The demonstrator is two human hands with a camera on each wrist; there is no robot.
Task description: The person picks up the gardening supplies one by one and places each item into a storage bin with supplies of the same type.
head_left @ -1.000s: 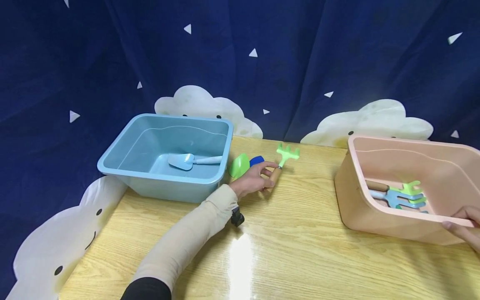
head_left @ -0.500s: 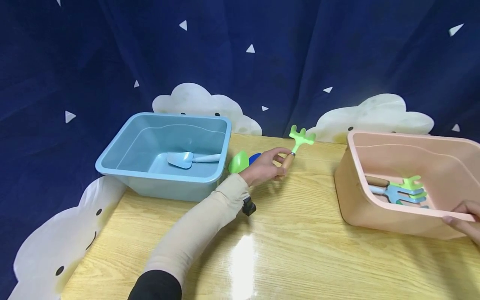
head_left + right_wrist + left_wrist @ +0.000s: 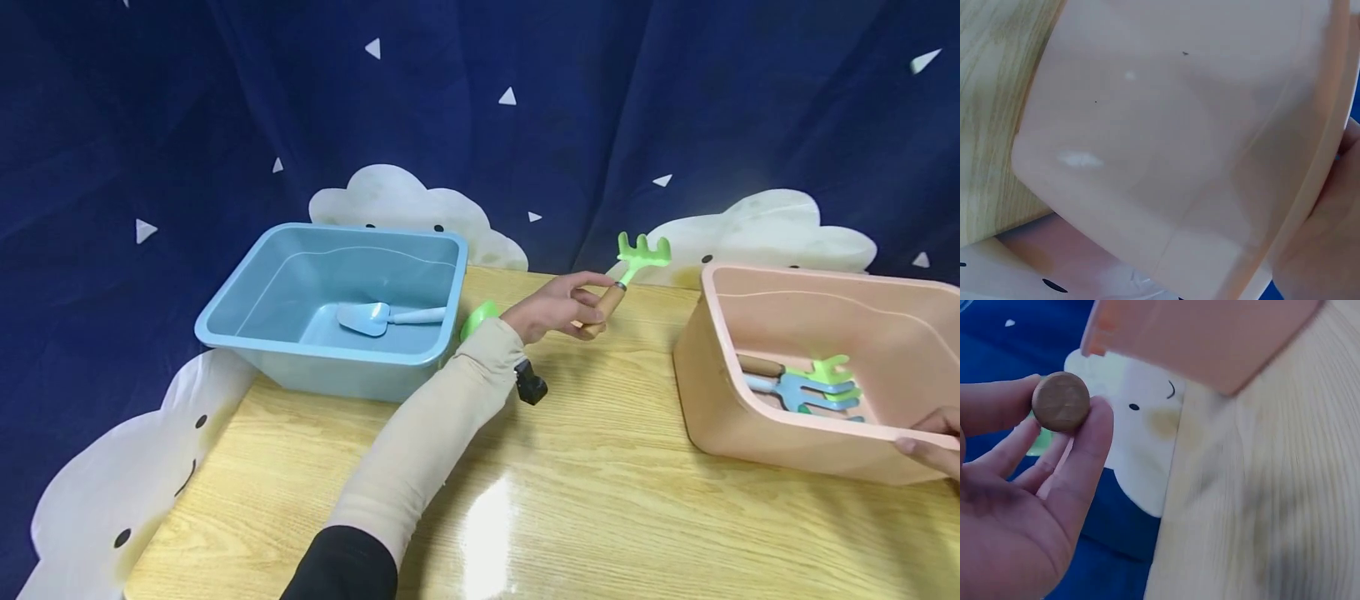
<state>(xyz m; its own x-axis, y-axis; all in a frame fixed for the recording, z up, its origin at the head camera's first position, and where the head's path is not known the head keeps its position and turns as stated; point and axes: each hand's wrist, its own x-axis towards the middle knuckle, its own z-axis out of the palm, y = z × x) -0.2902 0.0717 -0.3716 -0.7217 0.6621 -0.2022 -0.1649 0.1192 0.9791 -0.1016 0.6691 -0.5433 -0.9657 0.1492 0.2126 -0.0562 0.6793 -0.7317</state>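
A sleeve point(image 3: 431, 433) partly hides a green piece point(image 3: 478, 314); the head view's edge crops the pink tub point(image 3: 795, 452).

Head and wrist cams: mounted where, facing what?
Head: on the head, facing forward and down at blue bin and pink bin; left hand, left sleeve, part of right hand show.
Left wrist: on that wrist, facing rake handle; left hand shows.
Right wrist: on that wrist, facing pink bin; right hand partly shows.
Head and left wrist share rake handle.

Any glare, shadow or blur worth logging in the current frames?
Head: a bright glare patch on the table, low in frame; left wrist: soft-edged shadows on the tabletop, which looks blurrier than the wooden handle; right wrist: a small highlight and broad shading on the pink bin.
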